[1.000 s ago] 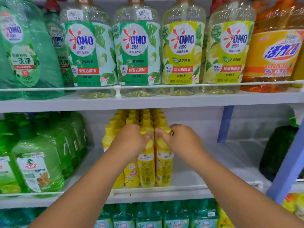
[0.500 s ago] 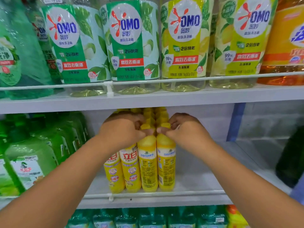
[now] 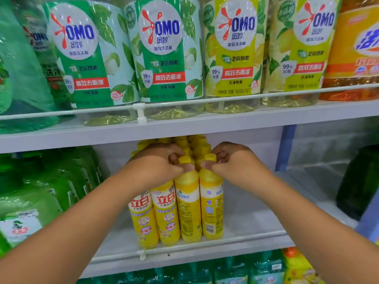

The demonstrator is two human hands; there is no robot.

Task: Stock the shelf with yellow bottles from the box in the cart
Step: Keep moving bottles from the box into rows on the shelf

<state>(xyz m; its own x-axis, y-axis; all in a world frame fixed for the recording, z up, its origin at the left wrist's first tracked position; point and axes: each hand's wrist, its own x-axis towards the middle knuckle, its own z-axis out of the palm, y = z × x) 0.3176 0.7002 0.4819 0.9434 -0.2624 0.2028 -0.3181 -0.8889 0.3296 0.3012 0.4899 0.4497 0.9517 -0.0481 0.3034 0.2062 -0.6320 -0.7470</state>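
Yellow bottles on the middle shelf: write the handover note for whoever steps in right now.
Left hand grips the neck of the third front-row yellow bottle.
Right hand grips the neck of the fourth yellow bottle.
Both stand upright on the middle shelf, back labels outward, beside two front-facing ones, with more rows behind.
Done: these rows are placed.
Left: release, perhaps turn the labels, then fill the bare shelf space to the right. Cart and box are out of view.

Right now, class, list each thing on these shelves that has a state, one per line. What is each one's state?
Left hand: pinches the neck of a front yellow bottle.
Right hand: pinches the neck of the neighbouring yellow bottle.
Both bottles: upright, capped, back labels outward.
Two left front bottles: upright, front labels outward.
OMO bottles: upright behind the rail.
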